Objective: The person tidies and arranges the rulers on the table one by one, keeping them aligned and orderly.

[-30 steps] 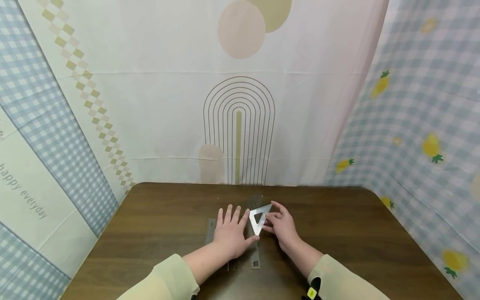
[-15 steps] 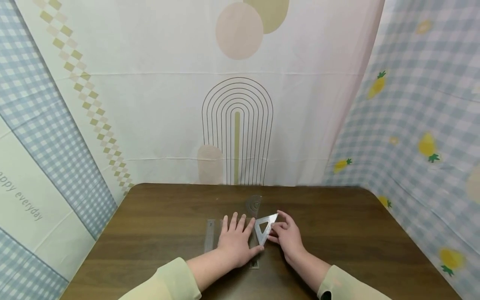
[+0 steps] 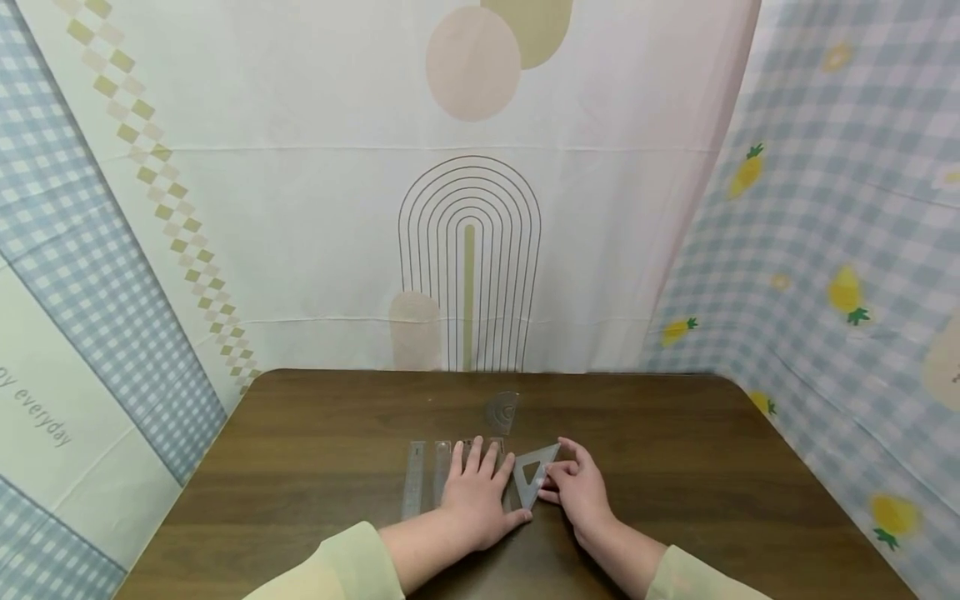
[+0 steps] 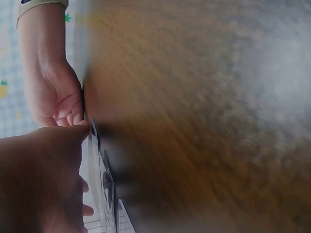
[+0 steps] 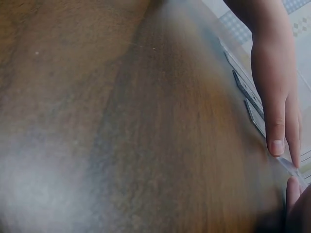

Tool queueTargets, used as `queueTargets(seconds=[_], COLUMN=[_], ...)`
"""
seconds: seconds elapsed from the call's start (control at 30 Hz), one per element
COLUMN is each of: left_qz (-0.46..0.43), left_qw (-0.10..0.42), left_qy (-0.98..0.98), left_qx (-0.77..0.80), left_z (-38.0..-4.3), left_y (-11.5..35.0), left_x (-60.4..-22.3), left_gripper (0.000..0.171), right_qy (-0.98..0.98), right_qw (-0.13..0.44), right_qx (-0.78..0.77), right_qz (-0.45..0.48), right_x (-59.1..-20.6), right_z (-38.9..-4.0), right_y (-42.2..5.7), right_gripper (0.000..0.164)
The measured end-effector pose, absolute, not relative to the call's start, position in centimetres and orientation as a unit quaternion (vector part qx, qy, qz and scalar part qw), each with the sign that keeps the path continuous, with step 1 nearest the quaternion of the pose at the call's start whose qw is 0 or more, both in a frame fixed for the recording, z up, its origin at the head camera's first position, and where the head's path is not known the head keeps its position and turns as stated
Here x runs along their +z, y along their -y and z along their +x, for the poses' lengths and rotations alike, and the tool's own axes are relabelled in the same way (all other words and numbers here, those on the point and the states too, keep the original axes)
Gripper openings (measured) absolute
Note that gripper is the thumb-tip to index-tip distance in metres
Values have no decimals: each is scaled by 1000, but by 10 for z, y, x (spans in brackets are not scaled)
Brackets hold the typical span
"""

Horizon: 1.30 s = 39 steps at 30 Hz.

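Note:
A clear triangular set square (image 3: 528, 496) lies between my hands in the head view. My right hand (image 3: 582, 492) pinches it along its right edge, with the fingers curled. My left hand (image 3: 477, 500) is spread palm down, its thumb touching the square's lower corner and its index finger at the left corner. Beneath and beside the left hand lie clear rulers: one ruler (image 3: 414, 479) at far left, a second ruler (image 3: 442, 471) partly covered, another mostly hidden. The left wrist view catches the right hand (image 4: 56, 97) past the left thumb.
A clear protractor (image 3: 502, 412) lies behind the left hand, toward the back of the brown wooden table (image 3: 322, 450). A patterned white curtain (image 3: 330, 208) hangs along the table's far edge, with a blue checked curtain (image 3: 810, 208) at the right.
Both hands and the set square have shifted toward me and slightly right. The set square looks less bright now. The protractor and the ruler tops have come out from behind the hands.

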<state>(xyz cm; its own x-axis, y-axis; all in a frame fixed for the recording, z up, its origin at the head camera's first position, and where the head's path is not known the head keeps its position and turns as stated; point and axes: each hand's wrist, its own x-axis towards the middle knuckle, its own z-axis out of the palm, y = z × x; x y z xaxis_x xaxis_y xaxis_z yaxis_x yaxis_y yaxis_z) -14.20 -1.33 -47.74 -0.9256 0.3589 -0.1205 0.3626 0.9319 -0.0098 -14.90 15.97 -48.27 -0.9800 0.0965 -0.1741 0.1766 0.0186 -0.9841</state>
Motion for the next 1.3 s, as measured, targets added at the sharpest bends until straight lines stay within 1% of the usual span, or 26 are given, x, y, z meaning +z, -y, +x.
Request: queueTargets(seconds=[0.4, 0.63, 0.87, 0.97, 1.07, 1.3], left_qz=[193, 196, 208, 206, 201, 199], left_qw=[62, 68, 74, 76, 81, 83], left_qy=[-979, -978, -975, -975, -976, -976], left_qx=[-35, -29, -23, -23, -27, -22], left_z=[-140, -140, -141, -141, -140, -140], left_y=[10, 14, 11, 10, 10, 12], left_x=[-473, -471, -467, -467, -466, -468], left_gripper=[87, 86, 86, 86, 86, 86], right_qy=[-726, -729, -750, -768, -800, -864], right_qw=[35, 65, 92, 105, 122, 135], right_qx=[-680, -677, -651, -630, -587, -476], right_qz=[96, 80, 71, 43, -3, -89], right_x=[-483, -479, -473, -473, -473, -471], right_z=[-148, -151, -162, -169, -179, -197], right_y=[-164, -166, -178, -184, -189, -200], right_gripper=[57, 57, 46, 43, 41, 35])
